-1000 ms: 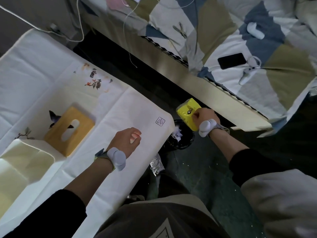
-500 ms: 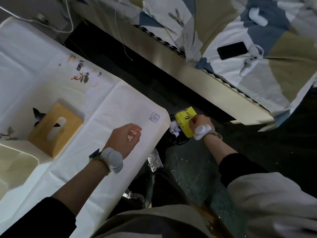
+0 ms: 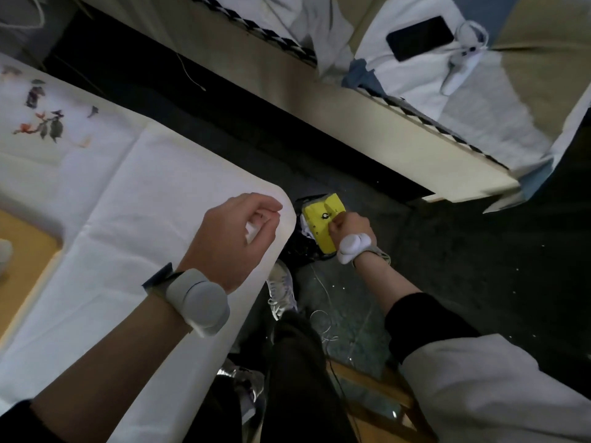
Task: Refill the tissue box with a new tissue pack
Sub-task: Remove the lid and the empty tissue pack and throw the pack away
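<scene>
My right hand (image 3: 347,230) grips a flat yellow tissue pack (image 3: 321,220) low by the floor, right over a black bin (image 3: 303,254) beside the table corner. My left hand (image 3: 233,238) hovers over the corner of the white-clothed table (image 3: 134,199), fingers curled in loosely with nothing clearly in them. Only a part of the tan wooden tissue box (image 3: 24,241) shows at the far left edge of the table; the rest of it is cut off by the frame.
A bed with a patchwork quilt (image 3: 518,100) runs along the top right, with a black phone (image 3: 419,38) and a white controller (image 3: 460,63) on it. A white shoe (image 3: 281,292) and my dark-trousered leg lie below the bin. The floor is dark.
My right hand has lowered the yellow pack toward the bin. The view has swung right and closer, pushing the wooden box to the left edge. My left hand has stayed at the table corner.
</scene>
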### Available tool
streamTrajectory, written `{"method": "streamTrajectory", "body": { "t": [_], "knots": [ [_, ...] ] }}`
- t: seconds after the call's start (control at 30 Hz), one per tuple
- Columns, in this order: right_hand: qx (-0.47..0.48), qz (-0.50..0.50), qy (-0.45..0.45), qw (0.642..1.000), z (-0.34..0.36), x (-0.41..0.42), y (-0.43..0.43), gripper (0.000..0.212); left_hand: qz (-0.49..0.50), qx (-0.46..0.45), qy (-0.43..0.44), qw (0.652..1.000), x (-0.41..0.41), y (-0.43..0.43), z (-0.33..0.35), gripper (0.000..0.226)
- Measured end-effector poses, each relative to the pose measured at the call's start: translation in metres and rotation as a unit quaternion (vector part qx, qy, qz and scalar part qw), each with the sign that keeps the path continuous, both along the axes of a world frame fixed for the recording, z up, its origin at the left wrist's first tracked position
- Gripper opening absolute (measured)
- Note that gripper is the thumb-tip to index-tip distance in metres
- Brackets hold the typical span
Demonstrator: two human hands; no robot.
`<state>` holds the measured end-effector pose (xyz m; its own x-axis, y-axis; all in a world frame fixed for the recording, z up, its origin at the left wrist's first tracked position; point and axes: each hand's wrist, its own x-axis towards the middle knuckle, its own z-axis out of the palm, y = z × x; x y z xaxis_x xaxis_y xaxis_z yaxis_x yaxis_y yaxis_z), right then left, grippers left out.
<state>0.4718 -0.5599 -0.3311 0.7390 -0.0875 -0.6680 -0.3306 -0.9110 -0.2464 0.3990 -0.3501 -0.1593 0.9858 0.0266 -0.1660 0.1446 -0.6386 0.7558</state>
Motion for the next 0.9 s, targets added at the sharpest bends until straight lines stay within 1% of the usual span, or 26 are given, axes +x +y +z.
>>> {"method": "streamTrajectory", "body": {
  "t": [0.13,0.27,0.43,0.53,0.57,0.63,0.7,0.77,0.9],
  "knots": [
    [-0.018,-0.027,0.024,0.999,-0.038,-0.008,0.001,0.025,-0.006,0.001,-0.029,1.0,-0.002,-0.005,-0.01,0.022],
    [-0.024,-0.042,0.008,0.999,-0.065,-0.014,-0.004,0.027,-0.013,0.005,-0.049,0.999,-0.009,-0.008,-0.019,0.022],
    [-0.038,-0.074,0.023,0.996,-0.078,-0.012,-0.005,0.022,0.017,-0.011,-0.059,0.998,-0.013,-0.009,-0.026,0.028],
    [-0.033,-0.047,0.053,0.997,-0.084,-0.009,-0.007,0.023,0.025,-0.018,-0.055,0.998,-0.016,-0.01,-0.029,0.029],
    [-0.023,-0.043,0.048,0.998,-0.086,-0.009,-0.008,0.023,0.022,-0.014,-0.055,0.998,-0.016,-0.011,-0.03,0.029],
    [0.01,-0.045,0.006,0.999,-0.088,-0.012,-0.011,0.025,0.002,0.001,-0.055,0.998,-0.017,-0.011,-0.03,0.029],
    [0.021,-0.049,-0.023,0.998,-0.087,-0.015,-0.015,0.034,-0.014,0.015,-0.059,0.998,-0.016,-0.01,-0.029,0.029],
    [0.013,-0.045,-0.018,0.999,-0.086,-0.016,-0.016,0.037,-0.016,0.019,-0.059,0.998,-0.016,-0.008,-0.029,0.029],
    [0.019,-0.04,-0.012,0.999,-0.074,-0.02,-0.017,0.032,-0.012,0.016,-0.057,0.998,-0.016,-0.007,-0.023,0.028]
  ]
}}
